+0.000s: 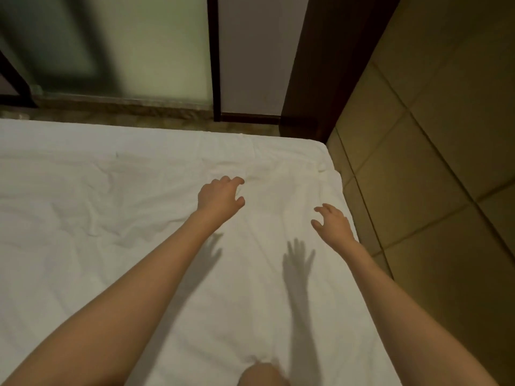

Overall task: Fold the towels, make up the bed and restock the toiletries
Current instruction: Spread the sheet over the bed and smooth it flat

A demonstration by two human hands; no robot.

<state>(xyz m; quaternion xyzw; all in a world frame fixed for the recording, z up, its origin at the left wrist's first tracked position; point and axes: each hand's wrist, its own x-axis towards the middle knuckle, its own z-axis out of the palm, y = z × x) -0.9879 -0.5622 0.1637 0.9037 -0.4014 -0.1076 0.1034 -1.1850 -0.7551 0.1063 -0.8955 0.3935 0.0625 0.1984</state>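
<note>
A white sheet (pixel 117 218) covers the bed, creased on the left and near the far right corner (pixel 320 160). Both my arms reach out over it. My left hand (pixel 218 197) hovers above the sheet near the far edge, fingers curled and apart, holding nothing. My right hand (pixel 333 222) hangs over the bed's right edge, fingers spread and empty. Both hands cast shadows on the sheet below them. A knee (pixel 262 374) shows at the bottom of the view, on the bed.
A tan tiled floor (pixel 432 168) runs along the bed's right side. Beyond the far edge stand a frosted glass panel (pixel 133 51) with a dark frame and a dark wooden post (pixel 315 79). A narrow strip of stone sill lies between bed and glass.
</note>
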